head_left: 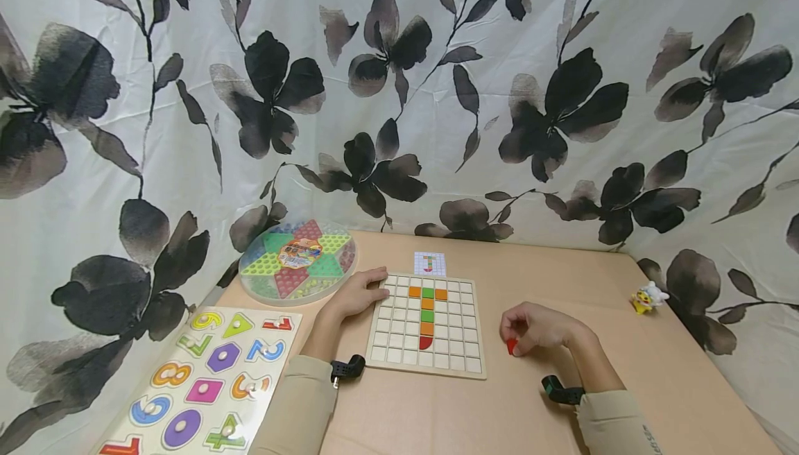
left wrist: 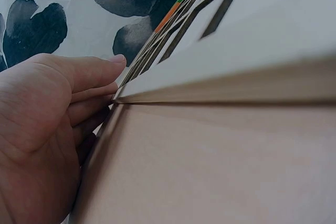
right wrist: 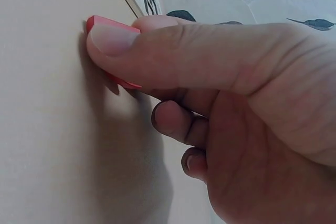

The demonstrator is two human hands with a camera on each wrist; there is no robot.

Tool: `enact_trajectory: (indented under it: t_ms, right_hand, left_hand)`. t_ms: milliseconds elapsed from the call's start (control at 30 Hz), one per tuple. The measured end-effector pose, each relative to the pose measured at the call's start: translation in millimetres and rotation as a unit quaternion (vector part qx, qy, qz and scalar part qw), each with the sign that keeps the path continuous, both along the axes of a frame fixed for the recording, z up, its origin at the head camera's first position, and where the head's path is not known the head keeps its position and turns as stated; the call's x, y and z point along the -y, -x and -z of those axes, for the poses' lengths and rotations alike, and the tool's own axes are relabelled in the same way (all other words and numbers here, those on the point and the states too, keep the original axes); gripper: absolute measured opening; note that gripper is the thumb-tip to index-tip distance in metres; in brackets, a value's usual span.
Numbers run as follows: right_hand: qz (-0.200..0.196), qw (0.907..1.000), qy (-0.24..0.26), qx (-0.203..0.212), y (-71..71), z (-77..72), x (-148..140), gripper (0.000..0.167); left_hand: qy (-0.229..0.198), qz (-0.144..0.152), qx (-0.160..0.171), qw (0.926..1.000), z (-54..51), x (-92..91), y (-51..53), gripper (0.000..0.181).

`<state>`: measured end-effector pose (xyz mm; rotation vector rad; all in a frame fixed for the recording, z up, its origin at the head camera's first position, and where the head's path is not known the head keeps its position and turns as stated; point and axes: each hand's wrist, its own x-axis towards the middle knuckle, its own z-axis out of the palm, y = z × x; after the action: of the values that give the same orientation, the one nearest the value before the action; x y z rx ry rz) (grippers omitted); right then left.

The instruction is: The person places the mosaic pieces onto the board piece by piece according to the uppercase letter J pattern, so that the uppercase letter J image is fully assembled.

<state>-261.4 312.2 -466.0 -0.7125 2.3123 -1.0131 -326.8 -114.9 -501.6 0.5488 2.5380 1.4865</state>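
Observation:
A white-squared grid board (head_left: 399, 358) lies on the table. Orange and green squares form a T-like column on it, ending in a red rounded piece (head_left: 426, 342). My left hand (head_left: 356, 295) touches the board's left edge, its fingers fairly straight; the left wrist view shows the thumb and fingers (left wrist: 97, 72) at that edge. To the right of the board, my right hand (head_left: 539, 327) pinches a small red block (right wrist: 113, 23) between thumb and forefinger, low over the table. Its exact shape is partly hidden by the thumb.
Behind the board lies a small pattern card (head_left: 440, 261). A round, clear-lidded game box (head_left: 299, 261) sits at back left, with a number-and-shape puzzle board (head_left: 206, 379) in front of it. A small yellow-and-white toy (head_left: 648, 298) stands near the right edge; a floral curtain (head_left: 462, 129) hangs behind.

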Motion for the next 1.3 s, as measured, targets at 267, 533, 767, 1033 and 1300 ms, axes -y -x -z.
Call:
enact_trajectory:
  t_ms: [267, 533, 767, 1033, 1300]
  right_hand:
    - [0.007, 0.9998, 0.014, -0.008, 1.0, 1.5, -1.0, 0.015]
    - [0.041, 0.9973, 0.043, -0.043, 3.7, 4.2, -0.3, 0.007]
    - [0.077, 0.9902, 0.066, -0.096, 6.9, 4.7, -0.4, 0.012]
    - [0.112, 0.9833, 0.080, -0.119, 8.3, 1.8, 3.3, 0.011]
    - [0.125, 0.9776, 0.096, -0.140, 10.5, -2.2, 21.9, 0.012]
  left_hand:
    - [0.011, 0.001, -0.012, 0.9999, -0.4, 0.1, -0.2, 0.052]
    - [0.006, 0.000, -0.017, 0.9998, -0.1, -0.7, -0.2, 0.051]
    - [0.006, -0.005, -0.015, 0.9999, 0.6, -1.1, 0.1, 0.052]
    - [-0.001, -0.003, -0.013, 0.9999, 1.1, -1.4, 0.1, 0.051]
    - [0.000, -0.007, -0.011, 0.9999, 0.2, -2.3, -0.4, 0.051]
